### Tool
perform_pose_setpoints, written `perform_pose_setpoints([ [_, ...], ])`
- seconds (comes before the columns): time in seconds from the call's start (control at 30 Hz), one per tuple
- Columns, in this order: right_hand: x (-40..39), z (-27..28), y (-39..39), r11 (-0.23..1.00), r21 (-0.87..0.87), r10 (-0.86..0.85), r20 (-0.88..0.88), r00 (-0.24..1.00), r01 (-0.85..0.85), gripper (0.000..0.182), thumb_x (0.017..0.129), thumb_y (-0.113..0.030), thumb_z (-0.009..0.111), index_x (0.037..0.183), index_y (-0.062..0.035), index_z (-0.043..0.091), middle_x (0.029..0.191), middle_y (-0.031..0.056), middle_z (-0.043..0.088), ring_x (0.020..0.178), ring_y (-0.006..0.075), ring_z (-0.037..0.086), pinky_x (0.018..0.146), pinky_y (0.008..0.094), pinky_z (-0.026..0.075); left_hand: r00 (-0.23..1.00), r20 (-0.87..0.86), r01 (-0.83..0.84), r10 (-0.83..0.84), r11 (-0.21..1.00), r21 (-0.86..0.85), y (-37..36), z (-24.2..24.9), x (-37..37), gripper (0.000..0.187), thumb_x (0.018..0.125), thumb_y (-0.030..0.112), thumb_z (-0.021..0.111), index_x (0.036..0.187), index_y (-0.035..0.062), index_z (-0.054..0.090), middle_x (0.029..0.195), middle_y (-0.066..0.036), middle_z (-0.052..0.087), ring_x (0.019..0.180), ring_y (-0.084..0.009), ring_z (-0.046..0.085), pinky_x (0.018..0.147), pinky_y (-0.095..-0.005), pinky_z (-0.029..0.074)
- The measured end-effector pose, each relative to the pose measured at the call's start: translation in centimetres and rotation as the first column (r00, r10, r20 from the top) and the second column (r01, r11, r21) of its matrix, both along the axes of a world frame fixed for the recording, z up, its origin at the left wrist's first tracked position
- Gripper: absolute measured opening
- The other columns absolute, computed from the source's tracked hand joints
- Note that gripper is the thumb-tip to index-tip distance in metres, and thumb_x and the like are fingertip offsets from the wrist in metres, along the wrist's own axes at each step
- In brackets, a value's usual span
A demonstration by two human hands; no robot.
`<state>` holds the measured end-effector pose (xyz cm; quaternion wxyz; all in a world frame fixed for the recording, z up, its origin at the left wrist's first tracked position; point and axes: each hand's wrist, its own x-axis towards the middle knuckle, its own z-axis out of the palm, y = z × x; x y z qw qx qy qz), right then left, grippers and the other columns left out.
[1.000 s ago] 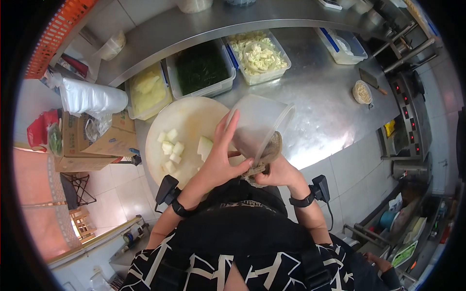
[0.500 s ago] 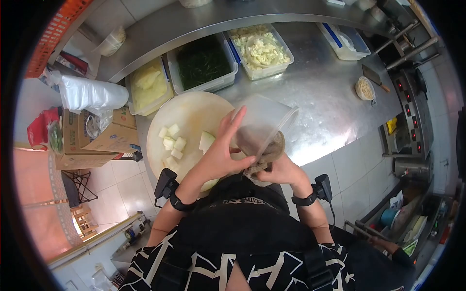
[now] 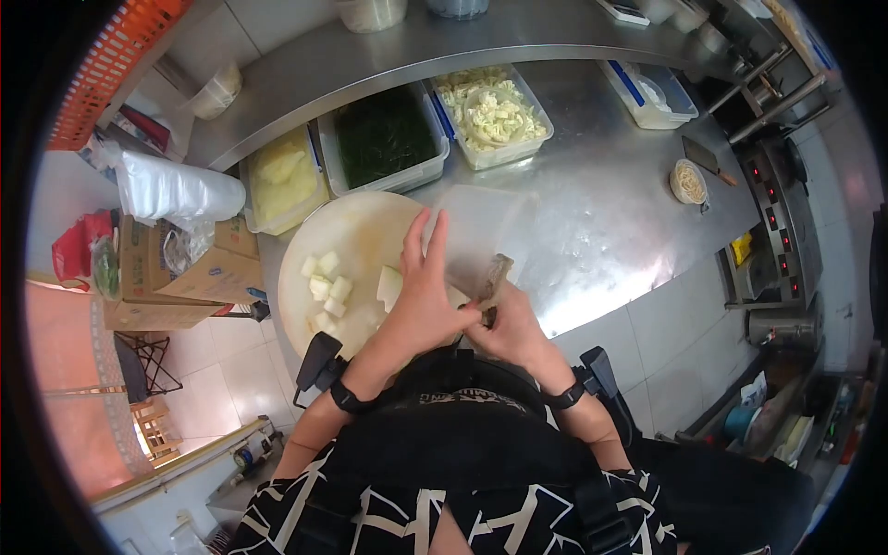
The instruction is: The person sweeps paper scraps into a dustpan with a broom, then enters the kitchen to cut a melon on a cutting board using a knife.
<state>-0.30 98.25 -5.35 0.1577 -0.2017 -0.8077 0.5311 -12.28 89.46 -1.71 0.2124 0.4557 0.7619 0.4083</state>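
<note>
We logged left hand (image 3: 418, 301) fingers splayed, holding clear tub (image 3: 483, 217), right hand (image 3: 514, 326) curled round grey-brown cloth (image 3: 498, 272); tub could've slipped if splayed grip loosened.

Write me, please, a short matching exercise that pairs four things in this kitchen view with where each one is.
Things:
1. grey-brown cloth
2. white cubes
3. cleaver
4. orange basket

Places:
A. on the round board
B. at the top left of the view
C. in the person's right hand
D. towards the right end of the counter

Pairs: 1-C, 2-A, 3-D, 4-B
</note>
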Motion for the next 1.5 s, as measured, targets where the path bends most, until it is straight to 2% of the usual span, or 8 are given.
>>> perform_pose_setpoints([
  [0.07,-0.3,0.0,0.3,0.985,0.173,-0.004,-0.079,0.997,0.018,0.029,0.059,-0.008,0.061,0.084,0.0009,0.048,0.076,0.0189,0.052,0.071,0.0374,0.052,0.059,0.0413,0.043,0.976,0.217,-0.021,0.001,0.996,0.088,0.3,-0.7,-0.4,0.096,0.056,0.009,0.068,0.135,0.0141,0.013,0.135,-0.019,0.005,0.124,-0.0339,0.016,0.085,-0.0393,0.040],
  [0.8,0.3,1.2,3.0,0.692,0.677,-0.026,-0.326,0.945,0.252,0.030,0.052,-0.007,0.068,0.080,-0.0040,0.058,0.071,0.0096,0.056,0.061,0.0272,0.055,0.052,0.0331,0.045,0.823,0.557,-0.338,0.110,0.884,0.324,2.9,-3.2,1.2,0.081,0.062,0.011,0.055,0.134,0.0124,0.018,0.129,-0.011,0.023,0.116,-0.0264,0.027,0.089,-0.0375,0.034],
  [0.97,1.0,1.2,3.9,0.600,0.769,0.102,-0.344,0.933,0.218,0.029,0.051,-0.009,0.070,0.076,-0.0033,0.056,0.072,0.0094,0.056,0.059,0.0264,0.054,0.050,0.0337,0.044,0.479,0.878,-0.493,0.002,0.828,0.267,3.4,-2.8,2.0,0.077,0.067,0.011,0.054,0.133,0.0037,0.015,0.128,-0.013,0.025,0.114,-0.0254,0.030,0.092,-0.0355,0.033],
  [1.1,0.8,1.1,4.0,0.634,0.746,0.081,-0.329,0.941,0.206,0.029,0.051,-0.012,0.071,0.074,-0.0037,0.054,0.071,0.0098,0.055,0.058,0.0277,0.053,0.049,0.0345,0.043,0.596,0.803,-0.408,-0.013,0.856,0.318,3.1,-2.8,1.7,0.076,0.067,0.009,0.052,0.133,0.0046,0.015,0.128,-0.013,0.026,0.115,-0.0259,0.030,0.092,-0.0351,0.034],
  [1.17,0.2,2.1,3.2,0.712,0.672,-0.069,-0.220,0.973,0.203,0.030,0.051,-0.014,0.071,0.071,-0.0047,0.051,0.068,0.0102,0.052,0.058,0.0295,0.051,0.049,0.0358,0.043,0.874,0.428,-0.330,0.230,0.928,0.173,3.2,-1.6,1.9,0.074,0.069,0.012,0.053,0.132,0.0037,0.017,0.129,-0.012,0.026,0.116,-0.0255,0.030,0.094,-0.0357,0.031],
  [1.33,0.3,1.2,4.1,0.754,0.637,0.063,-0.313,0.948,0.161,0.036,0.045,-0.021,0.070,0.064,-0.0050,0.043,0.066,0.0114,0.047,0.061,0.0306,0.050,0.051,0.0384,0.041,0.985,0.065,-0.174,0.162,0.887,0.427,3.4,-5.9,-0.7,0.068,0.071,0.017,0.049,0.133,0.0094,0.022,0.127,-0.009,0.033,0.119,-0.0227,0.029,0.092,-0.0353,0.034],
  [1.43,1.8,2.6,4.1,0.707,0.656,0.028,-0.397,0.917,0.263,0.032,0.050,-0.022,0.066,0.067,-0.0039,0.045,0.075,0.0125,0.051,0.070,0.0312,0.052,0.059,0.0389,0.044,0.964,0.267,-0.163,0.021,0.838,0.521,4.0,-4.0,-1.0,0.067,0.072,0.017,0.046,0.134,0.0121,0.021,0.128,-0.009,0.033,0.118,-0.0207,0.032,0.086,-0.0324,0.039],
  [1.5,1.7,0.8,4.1,0.648,0.666,0.098,-0.554,0.827,0.369,0.028,0.056,-0.022,0.062,0.072,-0.0033,0.049,0.080,0.0145,0.054,0.073,0.0319,0.053,0.062,0.0404,0.045,0.661,0.741,-0.490,0.118,0.816,0.307,2.8,-2.3,-2.6,0.066,0.074,0.020,0.046,0.134,0.0116,0.021,0.127,-0.007,0.034,0.110,-0.0166,0.039,0.081,-0.0286,0.040],
])
